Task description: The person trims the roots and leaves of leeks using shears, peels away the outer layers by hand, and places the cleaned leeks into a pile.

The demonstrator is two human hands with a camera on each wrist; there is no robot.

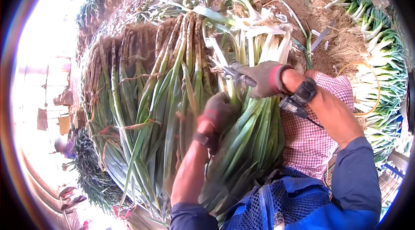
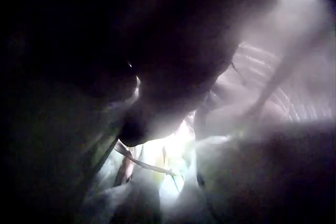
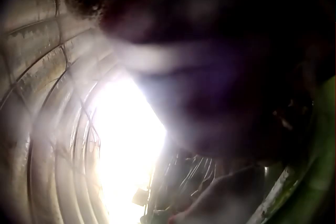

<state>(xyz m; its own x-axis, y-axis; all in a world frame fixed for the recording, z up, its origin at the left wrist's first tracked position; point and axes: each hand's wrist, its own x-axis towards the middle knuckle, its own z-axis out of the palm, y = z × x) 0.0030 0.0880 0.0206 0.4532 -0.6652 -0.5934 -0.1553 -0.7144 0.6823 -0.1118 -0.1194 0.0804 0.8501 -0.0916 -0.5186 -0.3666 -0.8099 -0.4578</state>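
Just beside the rooty leek pile [image 1: 138, 104], L hand [image 1: 217, 110] grips a leek [image 1: 232, 92], R hand [image 1: 264, 79] farther from pile, can't tell if gripping; leek prob. light, stiff-shanked w/ floppy leaves, so hold by shank.

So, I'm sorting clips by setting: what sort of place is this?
Likely a vegetable shed or polytunnel: piled, leek-like stalks with brown bases, a row of white-stemmed ones, and a curved, ribbed wall.

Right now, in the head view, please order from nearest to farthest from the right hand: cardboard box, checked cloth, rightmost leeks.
1. Checked cloth, below the right hand
2. Rightmost leeks, right of the cloth
3. Cardboard box, far left background
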